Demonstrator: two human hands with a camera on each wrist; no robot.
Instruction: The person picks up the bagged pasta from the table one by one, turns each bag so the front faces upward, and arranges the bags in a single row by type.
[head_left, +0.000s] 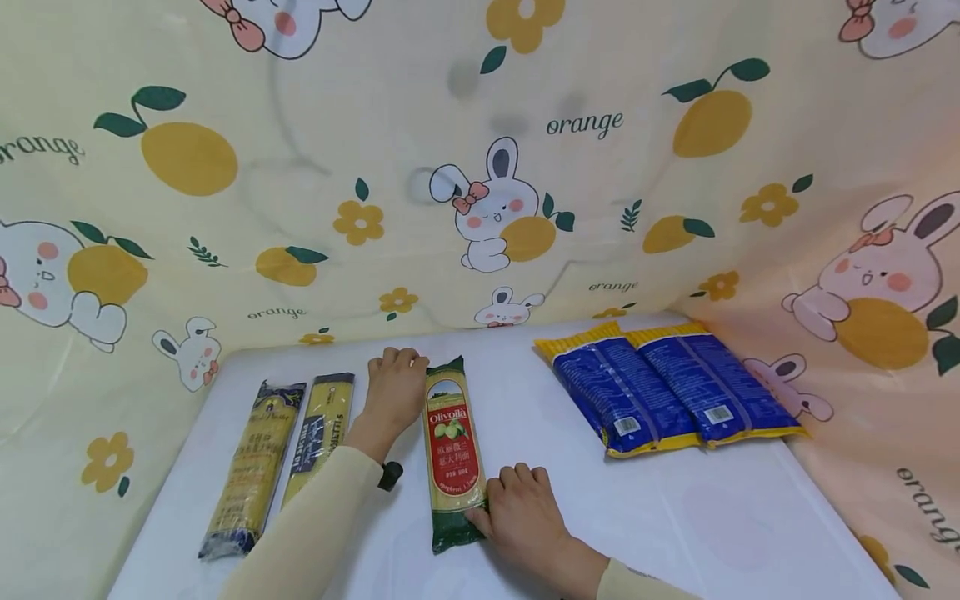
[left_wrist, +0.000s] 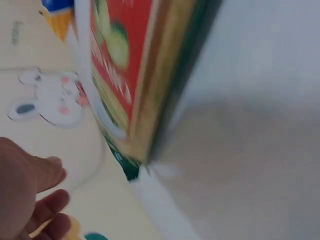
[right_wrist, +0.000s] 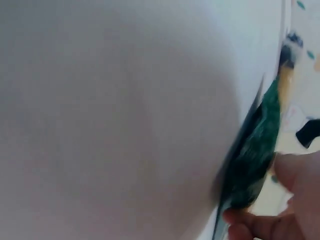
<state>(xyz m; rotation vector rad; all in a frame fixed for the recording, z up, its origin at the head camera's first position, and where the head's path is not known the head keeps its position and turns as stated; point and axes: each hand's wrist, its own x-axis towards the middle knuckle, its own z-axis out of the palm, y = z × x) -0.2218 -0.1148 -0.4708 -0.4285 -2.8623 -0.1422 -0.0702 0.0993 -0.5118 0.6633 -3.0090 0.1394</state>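
Note:
A spaghetti pack (head_left: 454,442) with a red label and green ends lies lengthwise on the white table. My right hand (head_left: 525,512) pinches its near green end (right_wrist: 255,150), thumb on top and fingers at the right edge. Beside the far left corner is my left hand (head_left: 395,385), its fingers loosely bent. In the left wrist view a gap shows between the left hand (left_wrist: 30,195) and the pack (left_wrist: 150,75), and nothing is between thumb and fingers. Both wrist views are blurred.
Two more pasta packs, one clear with dark blue ends (head_left: 255,471) and one with a blue label (head_left: 322,425), lie on the left. Two overlapping blue-and-yellow bags (head_left: 622,392) lie at the back right. A patterned cloth (head_left: 480,167) hangs behind the white table (head_left: 600,508).

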